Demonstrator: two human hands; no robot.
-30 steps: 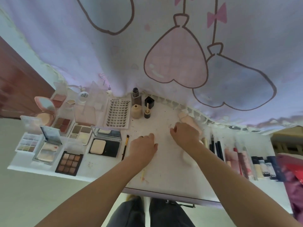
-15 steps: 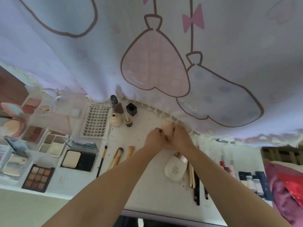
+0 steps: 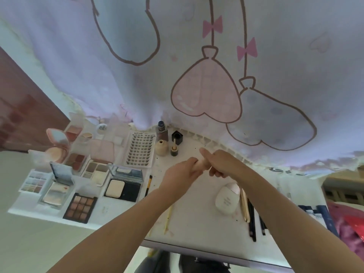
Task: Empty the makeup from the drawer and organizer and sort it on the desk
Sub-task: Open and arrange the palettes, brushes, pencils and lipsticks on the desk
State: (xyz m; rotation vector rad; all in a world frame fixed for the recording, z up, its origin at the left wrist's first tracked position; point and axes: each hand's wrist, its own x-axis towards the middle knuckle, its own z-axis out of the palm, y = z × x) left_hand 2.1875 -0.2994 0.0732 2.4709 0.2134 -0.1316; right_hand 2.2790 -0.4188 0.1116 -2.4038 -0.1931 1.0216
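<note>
Both hands meet above the middle of the white desk [image 3: 199, 219]. My left hand [image 3: 180, 175] and my right hand [image 3: 220, 163] each grip one end of a small peach-coloured tube [image 3: 201, 164]; most of it is hidden by the fingers. Palettes and compacts lie in rows at the left: a brown eyeshadow palette [image 3: 80, 207], a black powder compact [image 3: 123, 189], a pink round compact [image 3: 57, 144], a lash tray [image 3: 140, 149]. A white bottle [image 3: 226, 200] lies at the right beside pencils [image 3: 251, 219].
Small bottles [image 3: 162, 147] and a black cap [image 3: 177, 137] stand at the desk's back edge under a hanging printed cloth [image 3: 197, 75]. A thin brush [image 3: 148, 185] lies left of my left wrist. Dark tubes [image 3: 315, 212] lie at the far right edge.
From flat on the desk a second ago, my hands came together and now hold the peach tube between them, a little apart. The view has shifted right.
</note>
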